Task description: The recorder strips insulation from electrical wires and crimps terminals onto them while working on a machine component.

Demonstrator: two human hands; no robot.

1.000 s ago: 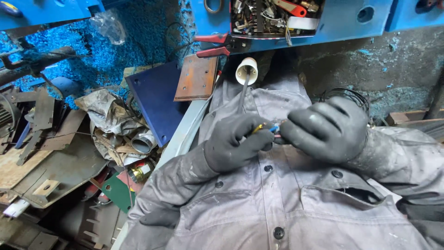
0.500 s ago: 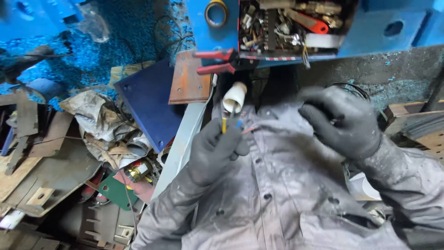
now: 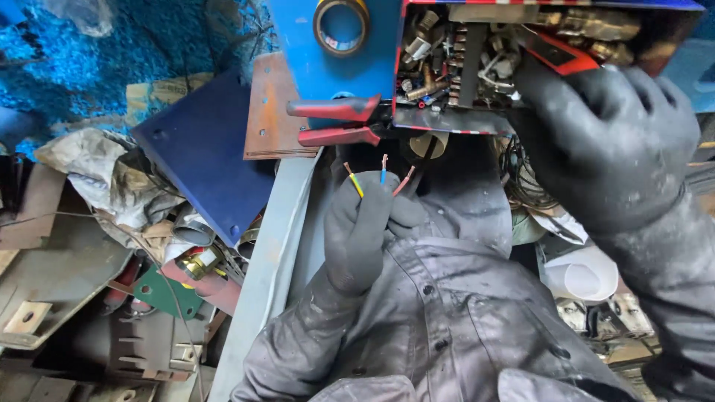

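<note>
Wires [image 3: 381, 177]: three stripped ends fan up out of gloved left hand [image 3: 365, 231], fist closed round them. Right hand [image 3: 607, 141] well apart, fingers curled at parts box [image 3: 477, 59]; grip unclear.

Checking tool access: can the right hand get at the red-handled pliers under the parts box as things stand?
Probably yes. The right hand is empty at the parts box; the red-handled pliers lie uncovered just left. The left hand holding wires sits below.

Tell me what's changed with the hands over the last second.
The right hand left the wires and rose to the open parts tray. The left hand kept hold of the cable, whose three stripped wires now fan upward. The red-handled pliers stayed put.
</note>
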